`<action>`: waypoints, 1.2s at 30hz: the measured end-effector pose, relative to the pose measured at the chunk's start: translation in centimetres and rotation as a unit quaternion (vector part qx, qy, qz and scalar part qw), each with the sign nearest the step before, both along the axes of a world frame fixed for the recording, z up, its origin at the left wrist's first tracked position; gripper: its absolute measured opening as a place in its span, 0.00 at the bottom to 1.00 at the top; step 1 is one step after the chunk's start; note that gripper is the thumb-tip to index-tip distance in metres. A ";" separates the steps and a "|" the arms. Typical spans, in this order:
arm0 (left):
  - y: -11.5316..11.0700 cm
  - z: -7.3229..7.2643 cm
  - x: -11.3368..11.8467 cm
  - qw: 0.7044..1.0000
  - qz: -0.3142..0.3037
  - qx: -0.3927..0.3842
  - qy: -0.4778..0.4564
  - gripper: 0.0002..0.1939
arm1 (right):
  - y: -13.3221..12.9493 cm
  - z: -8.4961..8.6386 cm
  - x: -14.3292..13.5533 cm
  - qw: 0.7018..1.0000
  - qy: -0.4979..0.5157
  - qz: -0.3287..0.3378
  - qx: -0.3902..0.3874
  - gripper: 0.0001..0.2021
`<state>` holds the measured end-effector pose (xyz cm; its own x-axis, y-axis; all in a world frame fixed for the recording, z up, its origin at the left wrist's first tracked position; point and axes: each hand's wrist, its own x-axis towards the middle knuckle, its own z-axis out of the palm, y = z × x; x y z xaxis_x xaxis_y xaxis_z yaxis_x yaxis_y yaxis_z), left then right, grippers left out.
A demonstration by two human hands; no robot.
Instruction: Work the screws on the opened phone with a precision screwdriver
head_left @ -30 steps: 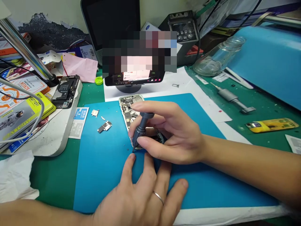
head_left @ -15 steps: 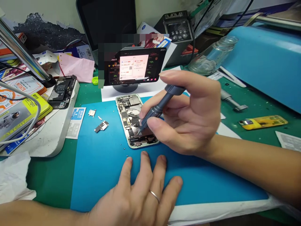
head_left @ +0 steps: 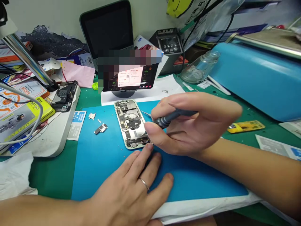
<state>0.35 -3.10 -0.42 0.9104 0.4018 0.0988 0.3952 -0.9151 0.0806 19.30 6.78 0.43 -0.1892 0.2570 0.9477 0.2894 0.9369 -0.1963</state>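
Note:
An opened phone, its inner parts exposed, lies on the blue mat. My left hand rests on the mat below it, fingers stretched out, one fingertip at the phone's lower right edge. In my right hand is a dark grey precision screwdriver, its thin shaft pointing left beside the phone's upper right side. Left of the phone are a dark metal-plated part, a small silver bracket and a tiny plate. A few tiny screws lie near the phone's lower left.
A propped-up screen stands behind the mat. On the left, a white stand base carries another opened phone and a yellow battery box. A glass jar, a blue case and a yellow packet are on the right.
My right hand has drawn the screwdriver right, off the phone, tipping it flatter. My left hand has slid up to the phone's lower edge. The view has shifted slightly.

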 end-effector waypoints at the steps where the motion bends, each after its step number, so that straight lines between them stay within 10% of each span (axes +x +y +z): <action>1: 0.0 0.0 0.0 1.000 0.004 -0.021 0.002 0.41 | 0.1 0.1 0.0 1.000 0.006 -0.008 0.003 0.25; 19: -0.1 -0.1 0.1 0.998 -0.005 -0.052 0.022 0.38 | -0.3 -1.8 -0.1 0.980 -0.057 0.018 -0.191 0.20; 36: 0.0 0.0 0.1 0.999 -0.004 -0.029 0.015 0.39 | -0.1 -2.1 -0.1 0.975 -0.031 0.012 -0.218 0.22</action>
